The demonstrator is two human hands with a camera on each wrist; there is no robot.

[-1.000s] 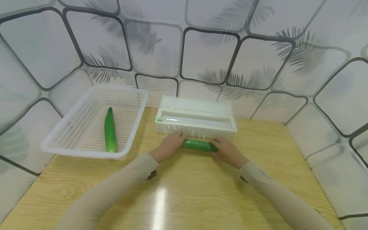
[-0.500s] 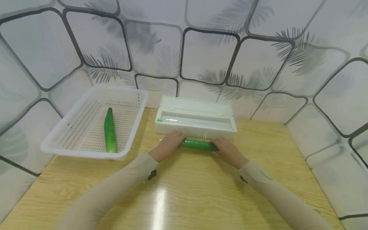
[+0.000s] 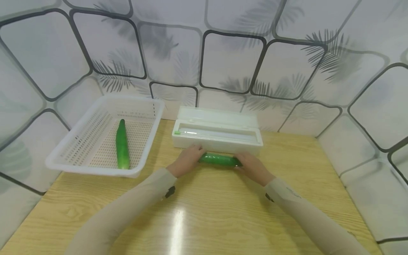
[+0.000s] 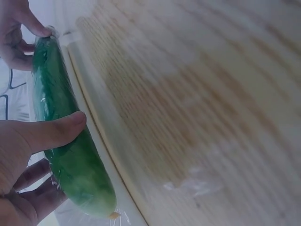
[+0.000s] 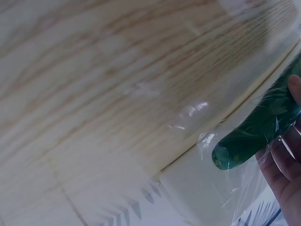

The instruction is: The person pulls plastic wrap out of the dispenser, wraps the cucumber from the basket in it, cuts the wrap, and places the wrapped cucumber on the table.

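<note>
A green cucumber (image 3: 219, 160) wrapped in clear film lies crosswise on the wooden table (image 3: 204, 209), right against the front of the white cling-film dispenser box (image 3: 217, 131). My left hand (image 3: 186, 160) grips its left end, thumb and fingers curled round it, as the left wrist view shows of the cucumber (image 4: 66, 141). My right hand (image 3: 251, 165) holds the right end; in the right wrist view its fingers (image 5: 282, 165) curl behind the cucumber's tip (image 5: 254, 134) and loose film.
A white perforated basket (image 3: 63, 156) stands at the left with a second cucumber (image 3: 122, 145) lying in it. Patterned panel walls close in the back and both sides. Bare wooden tabletop stretches toward me in front of the hands.
Both hands have rolled the cucumber a little farther from me, up against the dispenser. The film stretched between box and cucumber is shorter now.
</note>
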